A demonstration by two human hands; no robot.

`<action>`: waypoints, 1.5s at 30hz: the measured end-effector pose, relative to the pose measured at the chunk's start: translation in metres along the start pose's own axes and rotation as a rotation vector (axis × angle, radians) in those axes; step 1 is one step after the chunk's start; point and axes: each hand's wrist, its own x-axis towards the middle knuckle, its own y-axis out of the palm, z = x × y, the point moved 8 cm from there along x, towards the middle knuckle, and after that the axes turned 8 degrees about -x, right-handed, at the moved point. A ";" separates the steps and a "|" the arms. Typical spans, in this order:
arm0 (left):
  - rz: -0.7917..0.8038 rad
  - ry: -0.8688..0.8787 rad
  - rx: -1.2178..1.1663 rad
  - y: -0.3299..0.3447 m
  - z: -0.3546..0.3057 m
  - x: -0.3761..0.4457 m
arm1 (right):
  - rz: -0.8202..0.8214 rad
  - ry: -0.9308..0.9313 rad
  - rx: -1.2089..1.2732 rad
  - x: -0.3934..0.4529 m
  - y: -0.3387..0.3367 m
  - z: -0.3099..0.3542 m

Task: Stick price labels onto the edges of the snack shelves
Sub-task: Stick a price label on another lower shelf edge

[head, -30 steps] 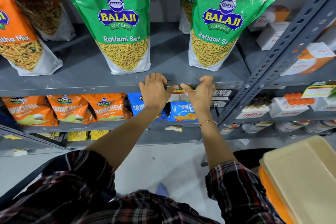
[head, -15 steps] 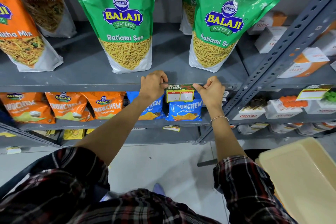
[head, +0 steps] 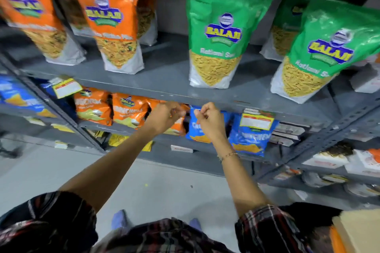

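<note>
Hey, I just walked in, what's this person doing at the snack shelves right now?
A person in a plaid shirt is price-labelling a grey snack shelf. One label already hangs from that shelf's front edge, over the blue chip bags. Both hands are raised just under the same edge, further left: the left hand and the right hand are curled close together, fingers pinched as if working something small between them. The frame is too blurred to tell what they hold.

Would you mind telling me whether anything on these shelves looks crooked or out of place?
One price label at the left end of the upper shelf edge hangs tilted rather than level. The label on the right sits straighter. No spills or damage show.
</note>
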 end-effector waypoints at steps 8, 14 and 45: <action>-0.299 -0.219 0.079 -0.191 0.142 -0.064 | 0.228 -0.195 -0.122 -0.006 0.174 0.130; -0.435 -0.360 0.067 -0.298 0.235 -0.074 | 0.207 -0.244 -0.247 0.001 0.263 0.224; -0.318 -0.238 -0.161 -0.378 0.310 -0.032 | -0.182 -0.017 -0.119 0.029 0.348 0.279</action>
